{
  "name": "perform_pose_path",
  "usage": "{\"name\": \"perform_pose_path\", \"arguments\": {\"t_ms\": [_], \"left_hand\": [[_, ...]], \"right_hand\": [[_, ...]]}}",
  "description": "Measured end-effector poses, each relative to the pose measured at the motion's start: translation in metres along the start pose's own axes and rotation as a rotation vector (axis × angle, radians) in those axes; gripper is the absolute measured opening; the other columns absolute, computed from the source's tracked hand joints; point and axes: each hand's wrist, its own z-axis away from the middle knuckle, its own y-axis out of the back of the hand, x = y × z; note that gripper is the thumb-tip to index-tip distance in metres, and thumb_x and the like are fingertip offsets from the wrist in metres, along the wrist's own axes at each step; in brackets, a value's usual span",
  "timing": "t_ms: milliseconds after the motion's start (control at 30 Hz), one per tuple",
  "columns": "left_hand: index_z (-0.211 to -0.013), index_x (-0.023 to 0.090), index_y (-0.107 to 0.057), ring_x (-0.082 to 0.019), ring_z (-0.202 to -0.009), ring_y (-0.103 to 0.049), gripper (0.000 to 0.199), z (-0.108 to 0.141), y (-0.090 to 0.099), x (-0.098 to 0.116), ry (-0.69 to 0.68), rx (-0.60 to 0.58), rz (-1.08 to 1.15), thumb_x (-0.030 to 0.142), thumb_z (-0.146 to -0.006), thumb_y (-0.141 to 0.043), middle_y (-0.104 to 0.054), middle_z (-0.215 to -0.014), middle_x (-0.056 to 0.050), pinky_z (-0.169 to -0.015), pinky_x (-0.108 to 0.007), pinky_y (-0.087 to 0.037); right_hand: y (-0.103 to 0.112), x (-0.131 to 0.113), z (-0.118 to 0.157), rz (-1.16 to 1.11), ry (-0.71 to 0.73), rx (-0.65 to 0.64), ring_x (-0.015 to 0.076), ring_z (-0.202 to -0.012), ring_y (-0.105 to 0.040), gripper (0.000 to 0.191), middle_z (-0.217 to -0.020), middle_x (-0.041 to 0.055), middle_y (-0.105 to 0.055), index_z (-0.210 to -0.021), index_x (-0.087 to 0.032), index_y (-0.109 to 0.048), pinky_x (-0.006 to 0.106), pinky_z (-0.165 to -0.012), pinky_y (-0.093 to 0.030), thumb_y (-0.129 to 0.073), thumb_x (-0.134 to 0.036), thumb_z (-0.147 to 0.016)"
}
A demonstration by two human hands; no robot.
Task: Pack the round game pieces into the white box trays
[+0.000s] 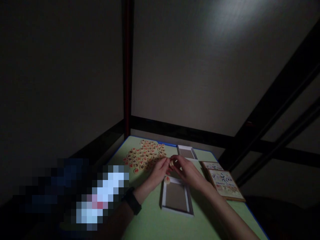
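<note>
My left hand (160, 171), with a dark band on its wrist, meets my right hand (186, 170) above the table. Between their curled fingertips are pale round xiangqi pieces (171, 163); how many is hidden by the fingers. Just below, another xiangqi piece (167, 180) with a red character rests at the far left corner of a shallow open box (189, 200). To the left of my hands, many loose xiangqi pieces (142, 156) with red or dark characters lie spread in a heap, partly covered by my left hand.
A second shallow box (193, 152) stands at the table's far edge. Wood-edged cases with printed covers (225, 183) lie along the right edge. The light green table (147, 216) has a blue rim and stands near dim walls. A blurred-out bright patch covers the lower left.
</note>
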Motion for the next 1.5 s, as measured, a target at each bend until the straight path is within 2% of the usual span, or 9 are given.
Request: {"name": "perform_pose_path", "arguments": {"t_ms": [167, 300, 467, 567, 700, 867, 967, 1133, 1500], "left_hand": [[-0.08, 0.016, -0.064, -0.015, -0.073, -0.057, 0.032, 0.0, 0.003, -0.005, -0.064, -0.015, -0.121, 0.048, -0.08, -0.062, -0.064, -0.078, -0.002, -0.062, -0.023, -0.046], [-0.094, 0.016, -0.068, -0.014, -0.073, -0.059, 0.032, -0.002, 0.01, -0.004, -0.109, 0.036, -0.173, 0.044, -0.082, -0.06, -0.068, -0.088, -0.005, -0.06, -0.022, -0.045], [-0.096, 0.013, -0.067, -0.012, -0.062, -0.054, 0.035, -0.008, 0.016, -0.011, -0.109, 0.072, -0.221, 0.044, -0.081, -0.06, -0.065, -0.078, -0.004, -0.052, -0.022, -0.041], [-0.095, 0.014, -0.067, -0.013, -0.062, -0.055, 0.035, -0.009, 0.017, -0.016, -0.115, 0.056, -0.233, 0.044, -0.081, -0.059, -0.064, -0.076, -0.003, -0.052, -0.021, -0.041], [-0.092, 0.015, -0.068, -0.012, -0.061, -0.054, 0.032, -0.009, 0.016, -0.02, -0.116, 0.035, -0.271, 0.044, -0.08, -0.059, -0.063, -0.073, -0.002, -0.053, -0.022, -0.041], [-0.09, 0.017, -0.068, -0.012, -0.061, -0.054, 0.028, -0.009, 0.014, -0.021, -0.11, 0.023, -0.319, 0.041, -0.08, -0.057, -0.065, -0.077, -0.002, -0.054, -0.023, -0.042], [-0.088, 0.017, -0.068, -0.013, -0.062, -0.054, 0.024, -0.009, 0.013, -0.021, -0.124, 0.025, -0.354, 0.037, -0.081, -0.055, -0.066, -0.078, -0.002, -0.059, -0.024, -0.045], [-0.084, 0.017, -0.068, -0.015, -0.069, -0.058, 0.02, -0.008, 0.012, -0.022, -0.119, 0.036, -0.368, 0.034, -0.082, -0.056, -0.067, -0.077, -0.003, -0.065, -0.025, -0.048], [-0.082, 0.017, -0.067, -0.015, -0.067, -0.059, 0.019, -0.009, 0.011, -0.028, -0.116, -0.005, -0.404, 0.031, -0.081, -0.054, -0.067, -0.077, -0.003, -0.063, -0.025, -0.048]], "right_hand": [[0.001, -0.007, 0.017, -0.061, 0.023, 0.064, 0.0185, -0.091, -0.064, 0.024, -0.105, 0.0099, -0.067, -0.12, -0.02, -0.055, 0.03, -0.082, -0.05, -0.048, -0.022, -0.097], [0.004, 0.001, 0.027, -0.142, 0.029, 0.092, 0.0178, -0.088, -0.064, 0.019, -0.099, 0.0084, -0.069, -0.102, -0.018, -0.067, 0.028, -0.079, -0.049, -0.052, -0.014, -0.092], [0.0, 0.003, 0.033, 0.008, -0.072, -0.095, 0.0161, -0.078, -0.062, 0.023, -0.088, 0.005, -0.068, -0.095, -0.017, -0.07, 0.023, -0.07, -0.045, -0.06, -0.004, -0.079], [-0.005, -0.003, 0.034, 0.236, -0.104, -0.175, 0.0183, -0.076, -0.063, 0.009, -0.086, 0.0066, -0.069, -0.09, -0.017, -0.069, 0.025, -0.068, -0.043, -0.064, -0.024, -0.087], [-0.013, -0.01, 0.034, 0.457, -0.086, -0.271, 0.0223, -0.078, -0.067, 0.039, -0.087, 0.0104, -0.071, -0.091, -0.017, -0.069, 0.028, -0.068, -0.043, -0.056, -0.053, -0.091], [-0.02, -0.015, 0.034, 0.567, -0.079, -0.339, 0.0253, -0.082, -0.07, 0.055, -0.087, 0.0138, -0.073, -0.09, -0.016, -0.071, 0.03, -0.069, -0.044, -0.041, -0.062, -0.095], [-0.016, -0.02, 0.034, 0.578, -0.109, -0.354, 0.0256, -0.08, -0.07, 0.048, -0.087, 0.0131, -0.074, -0.089, -0.017, -0.072, 0.03, -0.069, -0.045, -0.047, -0.058, -0.093], [-0.008, -0.023, 0.035, 0.581, -0.151, -0.368, 0.025, -0.079, -0.071, 0.024, -0.088, 0.0119, -0.076, -0.087, -0.018, -0.073, 0.03, -0.069, -0.045, -0.057, -0.035, -0.087], [-0.017, -0.017, 0.033, 0.562, -0.15, -0.32, 0.0258, -0.081, -0.07, 0.026, -0.092, 0.0132, -0.075, -0.093, -0.018, -0.07, 0.031, -0.071, -0.046, -0.053, -0.038, -0.092]]}}
